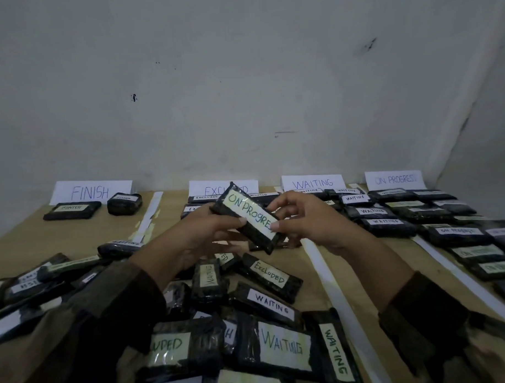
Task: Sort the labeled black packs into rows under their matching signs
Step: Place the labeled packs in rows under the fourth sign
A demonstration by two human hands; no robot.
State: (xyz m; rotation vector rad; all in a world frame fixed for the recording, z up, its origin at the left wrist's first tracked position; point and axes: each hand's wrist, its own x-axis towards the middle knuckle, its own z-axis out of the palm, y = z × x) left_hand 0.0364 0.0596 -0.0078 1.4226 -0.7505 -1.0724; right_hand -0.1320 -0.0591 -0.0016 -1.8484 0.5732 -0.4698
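Pack (247,217) (ON PROGRESS) — held aloft by both hands, left hand (201,236) and right hand (306,221).

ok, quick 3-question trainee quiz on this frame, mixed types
1. True or false: the held pack reads WAITING.
2. Which sign has the fewest packs under it? A) FINISH sign B) WAITING sign C) ON PROGRESS sign
3. Fill in: the held pack is gripped by ____ hands.

Key: 1 false, it reads ON PROGRESS. 2 A. 3 both: left hand and right hand.
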